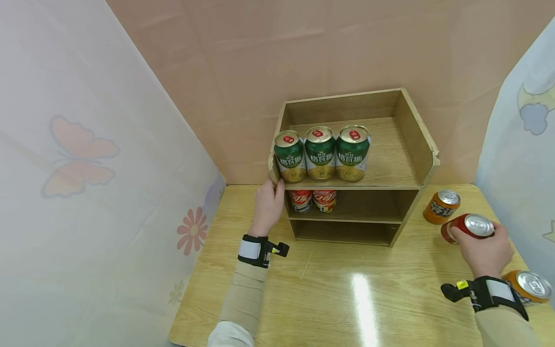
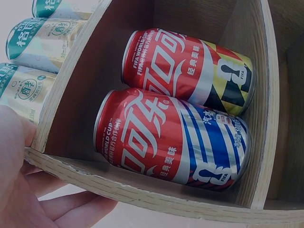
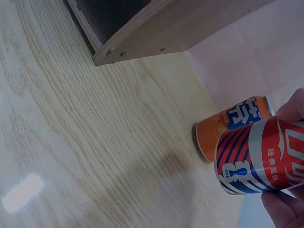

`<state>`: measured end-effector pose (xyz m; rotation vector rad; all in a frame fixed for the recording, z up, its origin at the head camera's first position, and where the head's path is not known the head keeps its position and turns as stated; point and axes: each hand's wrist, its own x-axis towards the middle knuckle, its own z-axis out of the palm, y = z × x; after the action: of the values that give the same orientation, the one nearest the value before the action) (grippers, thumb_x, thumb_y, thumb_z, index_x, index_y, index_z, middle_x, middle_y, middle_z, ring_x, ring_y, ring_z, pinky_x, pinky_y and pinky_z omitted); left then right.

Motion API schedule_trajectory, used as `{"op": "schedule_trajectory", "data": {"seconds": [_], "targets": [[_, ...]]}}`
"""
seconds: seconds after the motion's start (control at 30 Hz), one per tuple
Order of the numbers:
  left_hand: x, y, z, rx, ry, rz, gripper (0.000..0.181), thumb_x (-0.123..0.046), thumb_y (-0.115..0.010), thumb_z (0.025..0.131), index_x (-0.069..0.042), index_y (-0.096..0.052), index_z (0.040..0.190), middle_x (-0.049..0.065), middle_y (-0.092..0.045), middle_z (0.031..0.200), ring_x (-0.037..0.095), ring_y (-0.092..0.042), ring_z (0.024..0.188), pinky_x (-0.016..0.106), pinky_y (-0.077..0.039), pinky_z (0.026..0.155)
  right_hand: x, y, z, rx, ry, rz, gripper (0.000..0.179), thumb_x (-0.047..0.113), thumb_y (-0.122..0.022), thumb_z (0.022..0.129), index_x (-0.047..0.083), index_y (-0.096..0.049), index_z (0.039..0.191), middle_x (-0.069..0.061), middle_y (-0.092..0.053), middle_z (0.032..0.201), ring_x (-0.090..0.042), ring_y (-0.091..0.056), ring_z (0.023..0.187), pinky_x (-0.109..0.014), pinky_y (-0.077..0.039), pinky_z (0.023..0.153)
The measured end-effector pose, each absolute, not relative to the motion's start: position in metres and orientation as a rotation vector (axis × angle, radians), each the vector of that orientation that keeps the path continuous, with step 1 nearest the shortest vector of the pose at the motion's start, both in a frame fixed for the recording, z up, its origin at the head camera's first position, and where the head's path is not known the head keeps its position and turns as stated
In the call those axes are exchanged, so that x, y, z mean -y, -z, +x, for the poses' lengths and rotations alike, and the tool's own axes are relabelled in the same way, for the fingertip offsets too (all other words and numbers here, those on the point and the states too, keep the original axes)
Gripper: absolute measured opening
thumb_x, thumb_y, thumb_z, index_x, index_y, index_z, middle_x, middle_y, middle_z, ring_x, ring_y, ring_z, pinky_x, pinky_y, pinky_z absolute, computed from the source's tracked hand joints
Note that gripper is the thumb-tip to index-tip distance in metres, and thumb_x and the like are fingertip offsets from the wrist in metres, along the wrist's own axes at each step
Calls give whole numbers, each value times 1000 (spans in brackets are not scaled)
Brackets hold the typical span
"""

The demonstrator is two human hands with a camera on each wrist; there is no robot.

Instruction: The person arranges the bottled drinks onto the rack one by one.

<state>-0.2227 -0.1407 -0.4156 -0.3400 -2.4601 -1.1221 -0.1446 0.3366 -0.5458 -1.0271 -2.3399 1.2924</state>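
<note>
My right hand grips a red cola can at the right of the table. Its shadow falls on the wood apart from it, so the can looks lifted. My left hand holds the left side panel of a wooden shelf, thumb at the front and fingers behind the panel. Three green-and-gold cans stand in a row on the top tier, from its left end. Two red cola cans stand side by side at the left of the middle tier.
An orange soda can stands right of the shelf, just behind the held can. Another orange can is near the right wrist, partly hidden by the strap. A beige cloth wall rises behind the shelf, with printed sheets at both sides.
</note>
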Motion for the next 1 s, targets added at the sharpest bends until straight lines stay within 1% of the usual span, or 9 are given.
{"op": "schedule_trajectory", "data": {"seconds": [0.07, 0.13, 0.27, 0.47, 0.57, 0.7, 0.8, 0.9, 1.0], "targets": [[141, 415, -223, 2457, 1125, -343, 26, -25, -44, 108, -2, -56, 104, 4, -43, 65, 19, -43, 51, 35, -35, 48, -337, 543, -143, 2367, -1266, -1017, 85, 40, -74, 86, -1, -37, 151, -23, -46, 148, -40, -43, 131, -47, -41, 104], [140, 415, -222, 2456, 1126, -346, 26, -25, -44, 108, -3, -56, 104, 4, -43, 64, 19, -43, 51, 35, -35, 47, -337, 540, -142, 2391, -1236, -1007, 84, 41, -75, 86, -1, -41, 149, -23, -50, 145, -38, -47, 123, -37, -46, 90], [140, 415, -222, 2455, 1127, -347, 24, -23, -45, 107, -3, -56, 103, 3, -43, 64, 18, -43, 50, 35, -34, 47, -337, 533, -138, 2401, -1189, -964, 82, 40, -79, 82, -3, -48, 144, -23, -55, 137, -31, -50, 102, -25, -36, 67], [140, 415, -222, 2454, 1132, -339, 23, -23, -45, 107, -2, -56, 105, 3, -42, 64, 18, -42, 50, 34, -34, 47, -333, 522, -132, 2401, -1130, -909, 83, 38, -81, 79, -3, -49, 145, -25, -57, 136, -34, -51, 103, -22, -36, 70], [140, 415, -222, 2452, 1132, -337, 25, -24, -45, 107, -2, -56, 106, 3, -42, 64, 18, -42, 50, 34, -34, 47, -330, 515, -130, 2397, -1122, -894, 82, 38, -81, 79, 0, -49, 145, -24, -57, 138, -33, -52, 106, -21, -40, 76], [140, 415, -222, 2449, 1127, -338, 25, -24, -45, 107, -2, -56, 105, 3, -42, 64, 18, -42, 50, 35, -34, 47, -324, 504, -127, 2362, -1147, -892, 79, 37, -82, 79, 6, -50, 145, -17, -58, 139, -12, -52, 101, -18, -41, 82], [140, 415, -223, 2446, 1115, -340, 24, -24, -45, 107, -3, -56, 103, 2, -42, 64, 18, -42, 50, 35, -34, 47, -319, 494, -126, 2313, -1170, -876, 72, 34, -83, 79, 8, -54, 140, -8, -60, 130, 3, -44, 90, -13, -36, 75], [140, 415, -223, 2444, 1107, -341, 23, -23, -45, 107, -3, -55, 103, 2, -41, 63, 18, -42, 50, 35, -34, 48, -313, 482, -123, 2274, -1196, -842, 67, 31, -84, 79, 10, -56, 136, 1, -59, 123, 7, -42, 88, -11, -33, 71], [140, 415, -223, 2443, 1110, -340, 23, -23, -45, 107, -2, -55, 103, 2, -41, 63, 18, -42, 50, 35, -34, 48, -307, 470, -120, 2246, -1197, -761, 67, 27, -84, 80, 12, -57, 140, 3, -60, 125, 9, -43, 89, -8, -35, 73]]}}
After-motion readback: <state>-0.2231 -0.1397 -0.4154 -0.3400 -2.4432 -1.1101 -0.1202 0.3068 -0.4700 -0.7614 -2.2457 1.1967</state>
